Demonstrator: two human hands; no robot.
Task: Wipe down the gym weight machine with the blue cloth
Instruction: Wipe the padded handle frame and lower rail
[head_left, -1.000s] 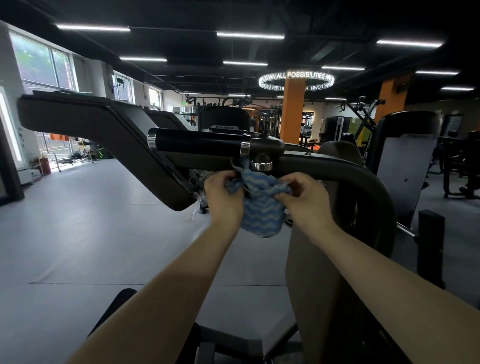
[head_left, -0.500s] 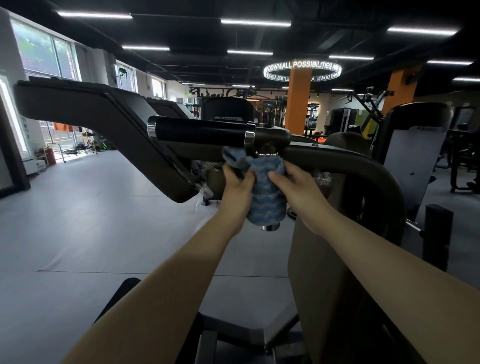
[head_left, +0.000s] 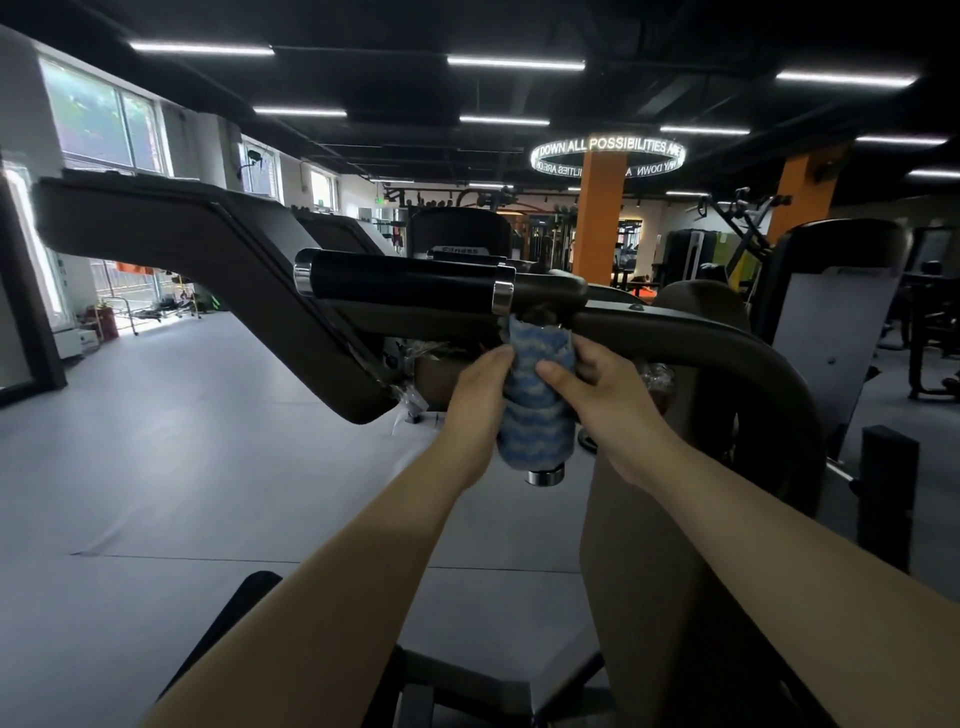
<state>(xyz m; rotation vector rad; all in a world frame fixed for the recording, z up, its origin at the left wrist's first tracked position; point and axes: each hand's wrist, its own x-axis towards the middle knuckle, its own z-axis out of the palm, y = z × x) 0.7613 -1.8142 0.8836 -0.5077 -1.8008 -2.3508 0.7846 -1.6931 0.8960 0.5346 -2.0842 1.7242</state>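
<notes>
Around us we see a wide grey floor (head_left: 171, 467), windows (head_left: 104, 124) on the far left wall, two orange pillars (head_left: 602, 218) deeper in the room with a lit ring sign (head_left: 608, 153) around the nearer one, and a tall padded seat back (head_left: 831, 332) of a neighbouring machine off to the right. The weight machine (head_left: 218, 270) fills the middle of our view; its broad dark arm slants down from upper left and blocks much of the floor behind it. A black horizontal grip (head_left: 400, 280) with chrome end rings runs left to right just above our hands. Below its right end hangs a short vertical handle (head_left: 543, 475), long axis up and down, only its chrome tip showing under the blue cloth (head_left: 537, 415). The cloth is wrapped round this handle, so it too stands upright, top edge touching the junction under the horizontal grip. Our left hand (head_left: 475, 400) curls round the cloth from the left, our right hand (head_left: 597, 384) from the right, thumb laid across the front; both clasp the wrapped handle between them.
</notes>
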